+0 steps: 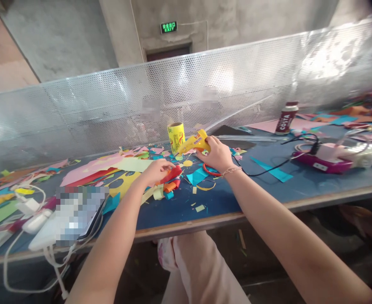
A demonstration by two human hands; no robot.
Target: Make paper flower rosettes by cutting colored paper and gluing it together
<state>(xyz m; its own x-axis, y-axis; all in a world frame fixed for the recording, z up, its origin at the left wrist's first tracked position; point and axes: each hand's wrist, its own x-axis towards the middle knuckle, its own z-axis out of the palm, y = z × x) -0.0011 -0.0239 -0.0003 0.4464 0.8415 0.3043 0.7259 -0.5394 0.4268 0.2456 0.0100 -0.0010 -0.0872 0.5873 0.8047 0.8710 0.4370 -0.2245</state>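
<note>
My right hand (217,154) is closed round the handle of a yellow glue gun (195,143), whose nozzle points left over the blue table (224,202). My left hand (157,170) pinches a red paper strip (172,173) that lies on a heap of coloured paper scraps (165,188). A yellow roll (176,137) stands just behind the gun. A red ring (210,170) lies under my right wrist, beside a black cord (262,171).
A perforated metal screen (110,109) runs along the table's far edge. A phone and white chargers with cables (43,221) lie at the left. A bottle (286,118), a pink power strip (319,162) and more paper sit at the right. My knees are under the front edge.
</note>
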